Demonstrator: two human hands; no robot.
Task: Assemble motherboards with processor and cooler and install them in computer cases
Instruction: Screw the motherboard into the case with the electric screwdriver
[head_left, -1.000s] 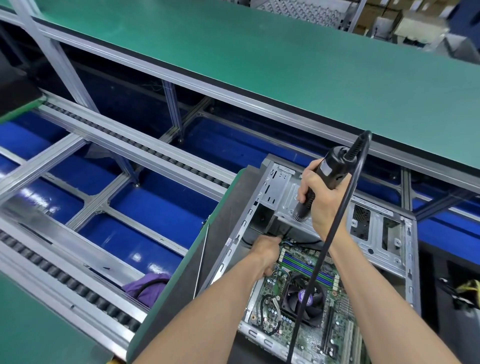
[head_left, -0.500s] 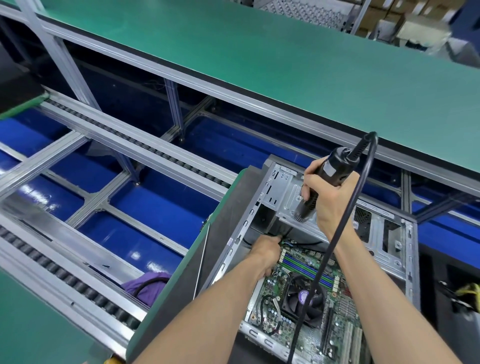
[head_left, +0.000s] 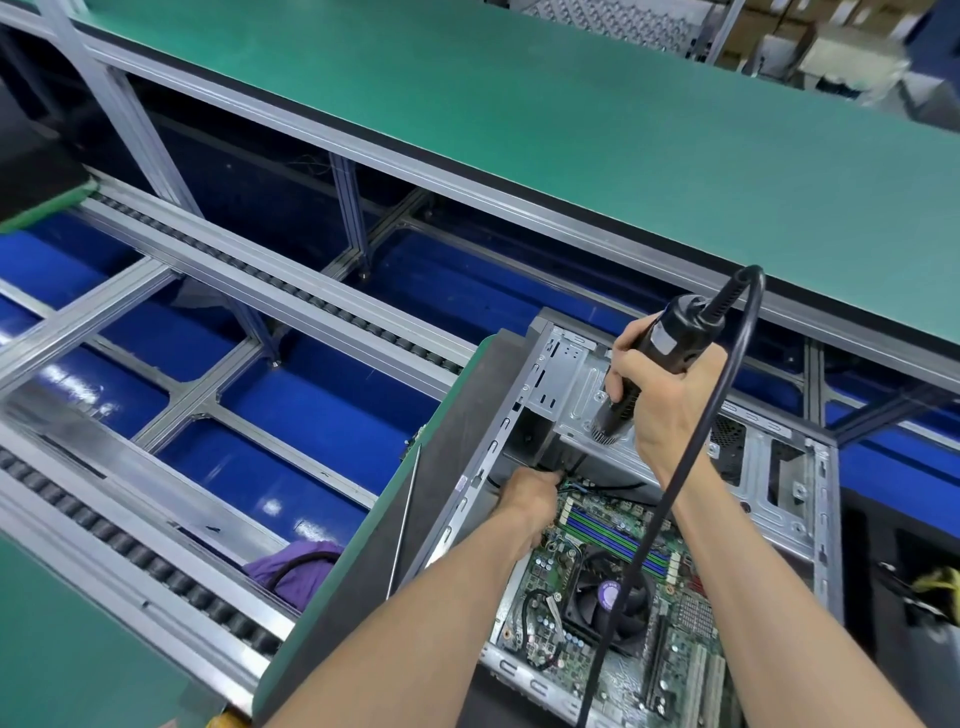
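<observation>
An open grey computer case (head_left: 779, 467) lies on its side at the lower right. Inside it sits a green motherboard (head_left: 675, 654) with a black cooler fan (head_left: 605, 597) and memory slots. My right hand (head_left: 670, 395) grips a black electric screwdriver (head_left: 649, 358), tilted, its tip pointing down behind the drive bay toward the board's far left corner. A black cable runs from the tool's top down across the board. My left hand (head_left: 524, 499) reaches into that same corner with curled fingers, by a bundle of thin wires; what it holds is hidden.
The case rests on a dark pallet with a green edge (head_left: 363, 561). Roller conveyor rails (head_left: 218, 260) cross blue floor on the left. A purple cloth (head_left: 296, 561) lies below the rails. A long green worktop (head_left: 519, 130) spans the back. A thin metal rod (head_left: 402, 519) lies on the pallet.
The screwdriver and my right hand have shifted slightly right and up in the picture as the camera moved. My left hand stays at the board's far corner.
</observation>
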